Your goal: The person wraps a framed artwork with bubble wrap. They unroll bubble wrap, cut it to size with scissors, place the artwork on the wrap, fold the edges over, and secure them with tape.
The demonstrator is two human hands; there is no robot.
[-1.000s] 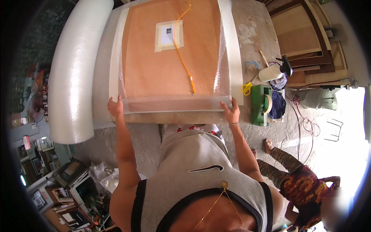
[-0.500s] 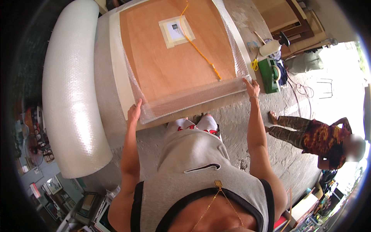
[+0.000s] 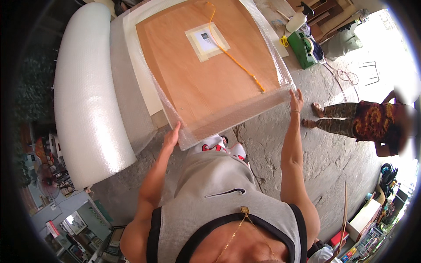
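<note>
A large flat panel (image 3: pixel 193 85) with a brown board back lies face down, its sides folded over with bubble wrap (image 3: pixel 239 120). A cord of orange-yellow (image 3: pixel 239 65) runs across the back, and a white paper label (image 3: pixel 205 40) is taped near its middle. My left hand (image 3: pixel 172 138) grips the panel's near left corner through the wrap, its fingers partly hidden beneath. At the near right corner my right hand (image 3: pixel 297 103) holds the wrapped edge. The panel's near end sticks out past the table edge towards my body.
A big bubble wrap roll (image 3: pixel 90 96) lies on the left. Right of the panel are yellow scissors (image 3: pixel 284 41), a green tape dispenser (image 3: pixel 302 50) and a spray bottle (image 3: pixel 296 22). Another person (image 3: pixel 368 122) stands on the concrete floor (image 3: pixel 263 144) at right, near a cable (image 3: pixel 344 79).
The panel has slid towards me and slightly right, both hands moving with it. Its near end now overhangs the table further. The other person has shifted in view.
</note>
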